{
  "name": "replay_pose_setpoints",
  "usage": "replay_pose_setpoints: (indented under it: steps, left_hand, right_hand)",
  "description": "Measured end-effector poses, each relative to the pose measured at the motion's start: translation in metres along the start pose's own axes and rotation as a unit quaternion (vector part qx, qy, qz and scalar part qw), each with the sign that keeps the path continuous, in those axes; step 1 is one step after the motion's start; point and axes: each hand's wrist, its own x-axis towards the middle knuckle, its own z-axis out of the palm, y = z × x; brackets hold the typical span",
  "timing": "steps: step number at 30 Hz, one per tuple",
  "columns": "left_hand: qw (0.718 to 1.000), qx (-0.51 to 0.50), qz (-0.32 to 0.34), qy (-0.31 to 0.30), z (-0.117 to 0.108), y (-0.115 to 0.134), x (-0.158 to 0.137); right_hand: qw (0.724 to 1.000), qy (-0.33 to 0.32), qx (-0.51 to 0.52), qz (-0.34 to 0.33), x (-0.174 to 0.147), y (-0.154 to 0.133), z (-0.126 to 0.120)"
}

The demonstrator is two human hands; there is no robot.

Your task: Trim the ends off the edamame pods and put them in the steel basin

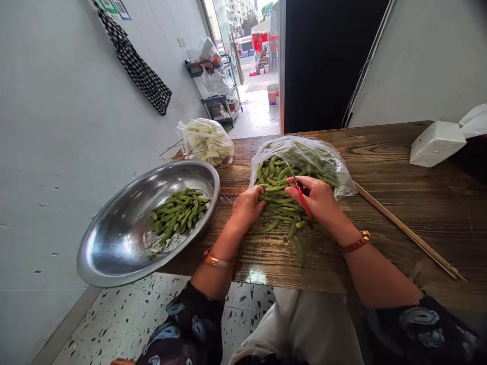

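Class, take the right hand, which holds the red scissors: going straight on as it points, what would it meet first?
Most likely the pods at the mouth of the bag: the right hand and its scissors point towards them. Depth is unclear, so it may be touching some now.

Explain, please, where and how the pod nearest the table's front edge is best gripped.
Probably pinch this pod across its middle with the left hand, coming from the left: it is long, narrow and points toward the front edge of the table, both long sides exposed.
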Motion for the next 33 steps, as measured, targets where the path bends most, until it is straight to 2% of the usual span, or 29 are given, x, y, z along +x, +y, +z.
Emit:
replay_pose_setpoints:
  steps: [3, 5, 7, 9, 11, 13, 15, 17, 20, 27, 33]
  left_hand:
    - [1.000, -0.001, 0.012, 0.016, 0.002, -0.003, 0.002]
    - [0.998, -0.033, 0.022, 0.049, 0.001, -0.004, 0.004]
    - [0.989, -0.102, 0.026, 0.106, -0.001, -0.004, 0.005]
    - [0.966, -0.220, 0.018, 0.137, -0.004, -0.002, 0.005]
    - [0.926, -0.365, -0.007, 0.099, -0.007, 0.001, 0.003]
    - [0.873, -0.485, -0.034, 0.024, -0.010, 0.006, 0.000]
    - [0.830, -0.555, -0.043, -0.028, -0.011, 0.011, -0.004]
    - [0.808, -0.585, -0.044, -0.050, -0.011, 0.015, -0.006]
    - [0.808, -0.584, -0.040, -0.067, -0.008, 0.017, -0.007]
    - [0.849, -0.522, -0.007, -0.084, -0.002, 0.023, -0.012]
    - [0.847, -0.526, -0.021, -0.072, -0.001, 0.026, -0.013]
  right_hand:
    - [1.000, -0.004, -0.002, -0.003, 0.000, -0.001, 0.000]
    - [1.000, -0.007, -0.003, -0.010, 0.000, -0.002, 0.001]
    - [1.000, -0.012, -0.004, -0.018, -0.001, -0.003, 0.002]
    - [0.999, -0.027, -0.002, -0.027, -0.001, -0.003, 0.003]
    - [0.998, -0.051, -0.004, -0.038, -0.003, -0.003, 0.005]
    - [0.996, -0.077, -0.015, -0.047, -0.004, -0.002, 0.006]
    - [0.994, -0.097, -0.030, -0.049, -0.005, -0.001, 0.007]
    - [0.992, -0.109, -0.043, -0.047, -0.005, 0.000, 0.007]
    - [0.990, -0.120, -0.056, -0.042, -0.005, 0.001, 0.007]
    - [0.992, -0.112, -0.042, -0.050, -0.007, -0.002, 0.011]
    - [0.988, -0.120, -0.071, -0.073, -0.007, -0.002, 0.012]
